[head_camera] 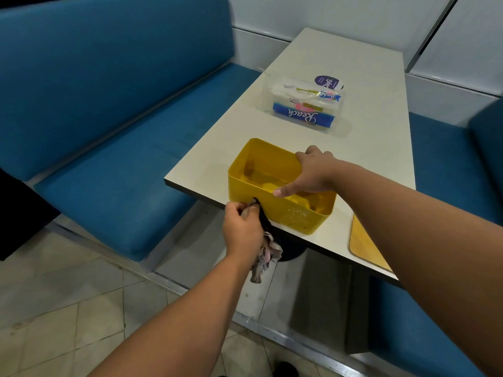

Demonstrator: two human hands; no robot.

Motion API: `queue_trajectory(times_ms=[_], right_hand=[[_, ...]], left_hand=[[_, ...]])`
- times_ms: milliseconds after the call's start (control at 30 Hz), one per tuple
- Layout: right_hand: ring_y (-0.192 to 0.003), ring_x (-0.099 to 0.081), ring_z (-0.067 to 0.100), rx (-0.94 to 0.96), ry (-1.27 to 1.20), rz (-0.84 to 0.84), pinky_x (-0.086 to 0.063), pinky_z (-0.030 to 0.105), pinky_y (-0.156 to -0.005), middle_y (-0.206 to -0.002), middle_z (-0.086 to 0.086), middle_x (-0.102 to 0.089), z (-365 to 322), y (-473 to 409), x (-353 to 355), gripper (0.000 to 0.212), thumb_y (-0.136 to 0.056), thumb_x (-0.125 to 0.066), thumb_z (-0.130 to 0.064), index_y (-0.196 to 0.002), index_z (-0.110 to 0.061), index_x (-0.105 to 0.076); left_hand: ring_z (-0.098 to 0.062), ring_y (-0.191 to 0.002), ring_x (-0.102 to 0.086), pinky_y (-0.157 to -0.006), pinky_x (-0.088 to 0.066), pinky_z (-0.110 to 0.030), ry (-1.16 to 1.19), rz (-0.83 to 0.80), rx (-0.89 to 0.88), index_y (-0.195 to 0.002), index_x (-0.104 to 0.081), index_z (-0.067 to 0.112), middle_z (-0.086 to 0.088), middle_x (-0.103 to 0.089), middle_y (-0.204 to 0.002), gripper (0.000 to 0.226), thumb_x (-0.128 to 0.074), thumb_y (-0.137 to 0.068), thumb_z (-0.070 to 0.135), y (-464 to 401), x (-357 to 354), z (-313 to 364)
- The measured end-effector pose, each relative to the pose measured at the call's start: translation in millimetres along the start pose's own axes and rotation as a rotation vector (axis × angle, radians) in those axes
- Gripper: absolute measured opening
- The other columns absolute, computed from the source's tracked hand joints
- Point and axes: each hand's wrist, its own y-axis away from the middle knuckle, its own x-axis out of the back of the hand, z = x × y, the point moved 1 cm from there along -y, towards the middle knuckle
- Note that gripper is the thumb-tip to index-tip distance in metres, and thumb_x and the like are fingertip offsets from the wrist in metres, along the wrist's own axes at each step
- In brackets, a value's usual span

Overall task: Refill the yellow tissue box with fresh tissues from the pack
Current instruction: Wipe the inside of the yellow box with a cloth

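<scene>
Yellow plastic, the open rectangular tissue box (283,210) is gripped at its rim by the right hand (313,172); crumpled patterned cloth (265,254) is clenched in the left hand (241,229). At twelve o'clock, the glossy tissue pack (304,108) is laid on the smooth white table (367,148).

Glossy plastic box (275,210), matt table (353,77)

The right hand (313,170) covers the right rim of the yellow tissue box (261,186). The left hand (242,232) hides most of the dark cloth (265,257) it grips. The yellow lid (364,246) lies partly behind the right forearm. The pack (304,107) hides part of a purple round object (328,81) behind it. The counter (353,77) hides its own base.
</scene>
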Motion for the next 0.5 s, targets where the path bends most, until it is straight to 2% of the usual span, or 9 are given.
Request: queue_trajectory(times_ms=[67,200,333,467,500], right_hand=[[-0.137,-0.028,0.039,0.002,0.003,-0.002,-0.036,0.052,-0.105,-0.153,0.011,-0.024,0,0,0,0.119,-0.061,-0.060,-0.083,-0.153,-0.022,-0.018],[-0.137,-0.028,0.039,0.005,0.002,-0.001,-0.036,0.051,-0.105,-0.153,0.011,-0.024,0,0,0,0.118,-0.061,-0.060,-0.083,-0.153,-0.022,-0.018],[-0.137,-0.028,0.039,0.006,0.005,-0.004,-0.036,0.052,-0.105,-0.153,0.011,-0.024,0,1,0,0.119,-0.061,-0.060,-0.083,-0.154,-0.022,-0.017],[-0.137,-0.027,0.038,0.004,-0.005,-0.004,-0.036,0.051,-0.105,-0.154,0.010,-0.023,0,1,1,0.117,-0.063,-0.061,-0.082,-0.153,-0.023,-0.017],[-0.138,-0.027,0.038,0.002,-0.007,-0.005,-0.036,0.052,-0.105,-0.154,0.010,-0.023,0,1,1,0.116,-0.063,-0.061,-0.082,-0.153,-0.023,-0.017]], left_hand=[[-0.015,-0.079,-0.057,-0.059,-0.041,-0.028,-0.003,0.021,0.003,-0.100,-0.052,0.016,0.000,-0.059,-0.087,0.010,-0.056,-0.098,0.026,-1,2,1],[-0.007,-0.072,-0.055,-0.051,-0.039,-0.012,-0.081,-0.142,-0.105,-0.090,-0.051,0.019,0.003,-0.058,-0.081,0.010,-0.058,-0.097,0.020,12,-3,3],[-0.015,-0.082,-0.059,-0.061,-0.043,-0.026,-0.036,-0.036,-0.078,-0.098,-0.052,0.018,0.003,-0.060,-0.088,0.007,-0.057,-0.098,0.023,3,4,2],[-0.001,-0.068,-0.055,-0.052,-0.044,-0.013,-0.078,-0.185,-0.171,-0.090,-0.052,0.020,0.004,-0.059,-0.079,0.011,-0.060,-0.096,0.020,16,-4,8],[-0.001,-0.069,-0.056,-0.053,-0.045,-0.014,-0.075,-0.182,-0.181,-0.089,-0.052,0.020,0.004,-0.059,-0.080,0.011,-0.060,-0.096,0.020,15,-4,9]])
